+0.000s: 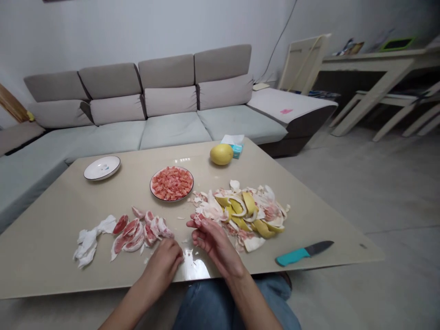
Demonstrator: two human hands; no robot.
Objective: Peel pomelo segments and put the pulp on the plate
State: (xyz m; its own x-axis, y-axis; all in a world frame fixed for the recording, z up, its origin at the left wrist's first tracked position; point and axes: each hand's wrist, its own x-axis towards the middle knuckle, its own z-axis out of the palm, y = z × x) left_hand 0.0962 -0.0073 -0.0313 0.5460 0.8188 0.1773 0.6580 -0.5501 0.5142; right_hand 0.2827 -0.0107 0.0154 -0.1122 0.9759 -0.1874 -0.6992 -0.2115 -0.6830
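Observation:
My right hand [216, 243] pinches a small piece of pink pomelo flesh [198, 220] between thumb and fingertips, just left of the peel heap. Low over the table near its front edge, my left hand [167, 256] has its fingers curled together; what they hold, if anything, is hidden. Beyond that hand lie several red pomelo segments [132, 233], partly covered in white membrane. A dark-rimmed plate [151, 189] heaped with peeled pomelo pieces [172, 183] stands farther back. Yellow rind and white pith form a pile of pomelo peel [245, 208] beyond my right hand.
A knife [297, 255] with a turquoise handle lies near the front right edge. Crumpled tissue [87, 243] is at the left. Toward the back are a white plate [102, 167], a whole pomelo [221, 154] and a tissue pack [237, 150]. A sofa [172, 128] stands behind the table.

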